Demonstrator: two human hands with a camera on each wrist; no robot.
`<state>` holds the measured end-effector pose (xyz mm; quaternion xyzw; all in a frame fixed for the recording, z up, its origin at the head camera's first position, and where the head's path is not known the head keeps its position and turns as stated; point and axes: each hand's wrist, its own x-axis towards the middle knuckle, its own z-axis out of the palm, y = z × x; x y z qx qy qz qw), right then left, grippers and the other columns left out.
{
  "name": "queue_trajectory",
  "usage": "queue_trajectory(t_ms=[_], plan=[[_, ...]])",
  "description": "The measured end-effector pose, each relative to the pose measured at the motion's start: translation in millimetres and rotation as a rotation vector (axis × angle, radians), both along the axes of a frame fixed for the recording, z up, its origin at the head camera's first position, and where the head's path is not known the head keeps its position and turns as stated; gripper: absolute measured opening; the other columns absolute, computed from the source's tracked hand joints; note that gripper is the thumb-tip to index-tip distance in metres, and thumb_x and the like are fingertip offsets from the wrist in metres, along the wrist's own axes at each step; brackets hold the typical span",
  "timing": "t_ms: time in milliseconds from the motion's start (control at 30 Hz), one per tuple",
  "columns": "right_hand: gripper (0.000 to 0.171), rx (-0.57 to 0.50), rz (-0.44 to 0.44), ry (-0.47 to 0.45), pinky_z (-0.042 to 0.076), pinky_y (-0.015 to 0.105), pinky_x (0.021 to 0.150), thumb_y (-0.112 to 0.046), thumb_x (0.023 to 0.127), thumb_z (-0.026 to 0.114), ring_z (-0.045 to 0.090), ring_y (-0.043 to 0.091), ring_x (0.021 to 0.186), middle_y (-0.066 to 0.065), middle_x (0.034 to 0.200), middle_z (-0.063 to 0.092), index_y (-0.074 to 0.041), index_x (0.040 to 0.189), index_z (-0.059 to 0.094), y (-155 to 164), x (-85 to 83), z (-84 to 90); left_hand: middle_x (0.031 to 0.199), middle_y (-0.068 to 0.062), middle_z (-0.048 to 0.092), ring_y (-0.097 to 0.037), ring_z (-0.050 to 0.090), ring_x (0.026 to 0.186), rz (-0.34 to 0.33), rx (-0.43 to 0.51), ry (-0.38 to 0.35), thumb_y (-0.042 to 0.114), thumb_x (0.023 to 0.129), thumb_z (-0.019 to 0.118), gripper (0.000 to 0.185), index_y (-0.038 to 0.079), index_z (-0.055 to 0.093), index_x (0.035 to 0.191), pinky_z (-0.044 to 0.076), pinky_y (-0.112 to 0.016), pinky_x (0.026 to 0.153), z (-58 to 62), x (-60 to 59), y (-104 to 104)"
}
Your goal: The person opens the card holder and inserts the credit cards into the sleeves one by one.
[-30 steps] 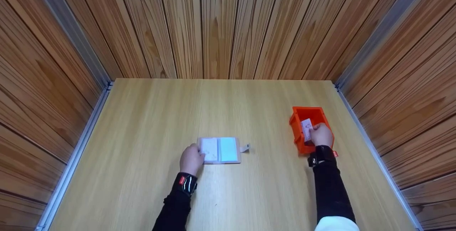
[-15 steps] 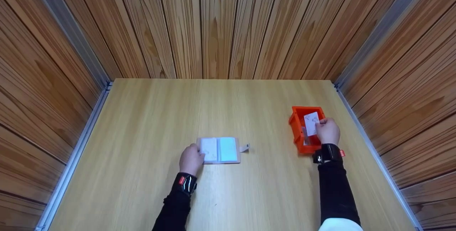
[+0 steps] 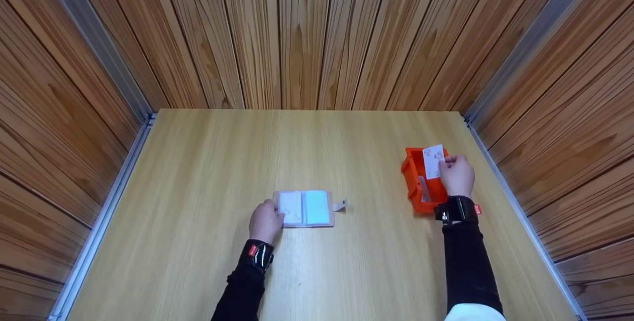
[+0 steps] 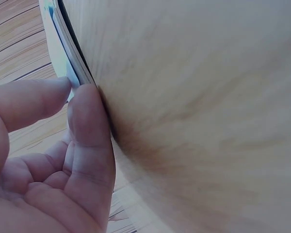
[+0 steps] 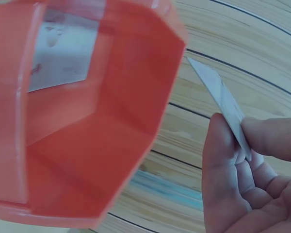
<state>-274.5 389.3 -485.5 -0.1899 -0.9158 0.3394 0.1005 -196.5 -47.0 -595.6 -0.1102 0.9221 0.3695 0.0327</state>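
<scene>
An open card holder (image 3: 305, 208) with white and pale blue pages lies near the middle of the wooden table (image 3: 208, 172). My left hand (image 3: 266, 221) pinches its left edge; the left wrist view shows my thumb and a finger (image 4: 89, 124) on the edge of the card holder (image 4: 65, 48). An orange bin (image 3: 421, 182) stands at the right. My right hand (image 3: 456, 175) pinches a white card (image 3: 433, 161) and holds it upright just above the bin. In the right wrist view the card (image 5: 220, 102) is edge-on beside the bin (image 5: 92, 126), with another card (image 5: 63, 51) still lying inside.
Wooden slat walls enclose the table at the back and on both sides, with metal rails (image 3: 106, 202) along the left and right edges. A small tab (image 3: 340, 205) sticks out from the card holder's right side.
My right hand has lifted the white card up out of the orange bin and a little farther back. The left hand and the card holder have stayed put.
</scene>
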Motion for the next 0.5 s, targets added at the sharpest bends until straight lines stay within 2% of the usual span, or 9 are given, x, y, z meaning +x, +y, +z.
queue_trajectory(t_ms=[267, 500], plan=[[0.029, -0.015, 0.016, 0.056, 0.041, 0.043, 0.085, -0.016, 0.098, 0.053, 0.055, 0.035, 0.098, 0.023, 0.107, 0.06, 0.006, 0.116, 0.057, -16, 0.5, 13.8, 0.085, -0.011, 0.062, -0.029, 0.061, 0.082, -0.015, -0.009, 0.06, 0.008, 0.086, 0.072, 0.017, -0.003, 0.062, 0.093, 0.049, -0.044, 0.074, -0.3, 1.8, -1], [0.033, -0.106, 0.046, 0.004, 0.042, 0.035, 0.082, -0.019, 0.1, 0.052, 0.051, 0.031, 0.1, 0.019, 0.112, 0.056, 0.003, 0.124, 0.053, -30, 0.6, 17.1, 0.084, -0.01, 0.06, -0.028, 0.06, 0.08, -0.008, -0.003, 0.045, 0.008, 0.086, 0.072, 0.015, -0.002, 0.061, 0.092, 0.048, -0.044, 0.073, 0.5, 1.8, -1]])
